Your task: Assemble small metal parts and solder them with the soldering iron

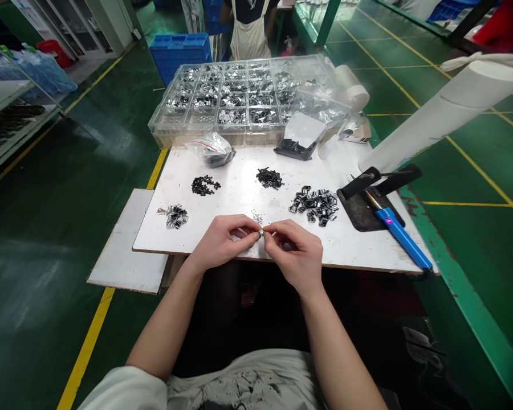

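My left hand (pixel 228 240) and my right hand (pixel 296 249) meet over the near edge of the white tabletop (pixel 235 202). Both pinch a tiny shiny metal part (pixel 261 233) between thumb and fingers; its exact kind is too small to make out. Just beyond the fingertips lie some thin wire-like pieces (pixel 257 216). Past my right hand is a heap of black and silver metal clips (pixel 314 205). To the left of my left hand sits a smaller heap of similar silver parts (pixel 176 216). Two heaps of small black pieces, one on the left (pixel 204 185) and one in the middle (pixel 269 177), lie farther back.
A blue soldering iron (pixel 404 239) rests on a black stand (pixel 363 208) at the right, beside a leaning white tube (pixel 444 119). Behind stand a clear compartment box (pixel 239 136) and plastic bags of parts (pixel 216 151). A person in an apron (pixel 250 34) is at the back.
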Tool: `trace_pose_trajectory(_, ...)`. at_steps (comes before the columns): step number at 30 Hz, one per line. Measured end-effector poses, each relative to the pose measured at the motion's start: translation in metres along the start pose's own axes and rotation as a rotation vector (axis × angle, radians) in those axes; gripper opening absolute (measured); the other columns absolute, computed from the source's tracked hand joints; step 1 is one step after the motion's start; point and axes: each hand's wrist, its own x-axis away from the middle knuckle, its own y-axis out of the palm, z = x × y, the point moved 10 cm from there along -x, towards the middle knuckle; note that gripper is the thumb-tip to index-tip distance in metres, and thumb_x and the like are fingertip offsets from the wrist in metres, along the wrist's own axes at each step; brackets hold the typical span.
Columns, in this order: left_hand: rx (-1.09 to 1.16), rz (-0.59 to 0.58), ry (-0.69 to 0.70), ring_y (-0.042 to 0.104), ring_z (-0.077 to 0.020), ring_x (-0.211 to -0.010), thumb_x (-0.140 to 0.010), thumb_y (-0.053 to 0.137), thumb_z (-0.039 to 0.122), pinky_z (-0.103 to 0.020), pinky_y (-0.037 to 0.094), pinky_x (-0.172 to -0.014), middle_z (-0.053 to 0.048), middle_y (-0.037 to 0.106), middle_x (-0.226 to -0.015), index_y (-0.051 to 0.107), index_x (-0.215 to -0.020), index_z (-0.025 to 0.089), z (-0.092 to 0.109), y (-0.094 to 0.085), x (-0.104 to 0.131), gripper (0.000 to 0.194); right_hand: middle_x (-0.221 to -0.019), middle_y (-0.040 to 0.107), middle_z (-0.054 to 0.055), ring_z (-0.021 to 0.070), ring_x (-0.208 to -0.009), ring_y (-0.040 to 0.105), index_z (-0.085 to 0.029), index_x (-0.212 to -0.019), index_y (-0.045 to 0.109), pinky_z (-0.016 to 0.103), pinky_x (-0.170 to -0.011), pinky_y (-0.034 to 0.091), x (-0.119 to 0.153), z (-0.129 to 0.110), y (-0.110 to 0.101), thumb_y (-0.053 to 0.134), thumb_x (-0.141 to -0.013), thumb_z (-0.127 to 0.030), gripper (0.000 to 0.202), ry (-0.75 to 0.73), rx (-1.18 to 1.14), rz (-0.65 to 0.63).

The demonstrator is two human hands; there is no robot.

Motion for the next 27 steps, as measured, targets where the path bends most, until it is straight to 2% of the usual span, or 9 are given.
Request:
trace_pose_trajectory(8, 0.054, -0.004, -0.074, 0.070, -0.0182, -0.079, -0.085, 0.069, 0.021, -0.027, 0.057, -0.075, -0.007, 0.075, -0.087, 0.074, -0.092, 0.013, -0.008, 0.001, 0.001, 0.011, -0.079, 0.067, 0.001, 0.0101, -0.057, 0.054, -0.022, -0.085, 0.070, 0.025, -0.049, 0.043, 0.001, 0.002, 0.002, 0.065, -0.086, -0.014, 0.009, 0.021, -0.029, -0.023)
trace_pose_trajectory(15, 0.047, 0.016, -0.055, 0.070, -0.0180, -0.081, -0.085, 0.070, 0.019, -0.027, 0.058, -0.077, -0.007, 0.075, -0.089, 0.075, -0.090, 0.013, -0.007, -0.001, 0.001, 0.010, -0.080, 0.067, 0.001, 0.0094, -0.057, 0.054, -0.021, -0.086, 0.070, 0.024, -0.049, 0.043, 0.000, 0.000, 0.002, 0.065, -0.086, -0.012, 0.010, 0.009, -0.032, -0.026)
trace_pose_trajectory(18, 0.093, 0.045, -0.043, 0.071, -0.0185, -0.085, -0.084, 0.071, 0.018, -0.027, 0.059, -0.080, -0.009, 0.075, -0.096, 0.075, -0.101, 0.013, -0.007, -0.003, 0.001, 0.018, -0.080, 0.066, 0.000, 0.0093, -0.058, 0.054, -0.021, -0.086, 0.070, 0.024, -0.049, 0.042, 0.000, 0.001, 0.002, 0.066, -0.086, -0.012, 0.010, 0.019, -0.042, -0.023)
trace_pose_trajectory(21, 0.155, 0.023, -0.026, 0.073, -0.0188, -0.087, -0.083, 0.074, 0.020, -0.028, 0.061, -0.081, -0.010, 0.075, -0.103, 0.072, -0.113, 0.014, -0.004, 0.000, 0.001, 0.031, -0.078, 0.065, -0.001, 0.0090, -0.058, 0.053, -0.021, -0.086, 0.070, 0.023, -0.051, 0.042, 0.000, 0.003, 0.003, 0.066, -0.085, -0.011, 0.011, 0.046, -0.068, -0.038)
trace_pose_trajectory(27, 0.155, 0.054, -0.031, 0.071, -0.0205, -0.088, -0.082, 0.077, 0.024, -0.029, 0.060, -0.079, -0.010, 0.074, -0.099, 0.078, -0.103, 0.014, -0.006, -0.005, 0.001, 0.023, -0.079, 0.067, 0.001, 0.0096, -0.060, 0.056, -0.020, -0.087, 0.073, 0.024, -0.053, 0.043, -0.003, 0.012, 0.008, 0.068, -0.086, -0.016, 0.007, 0.136, -0.139, -0.102)
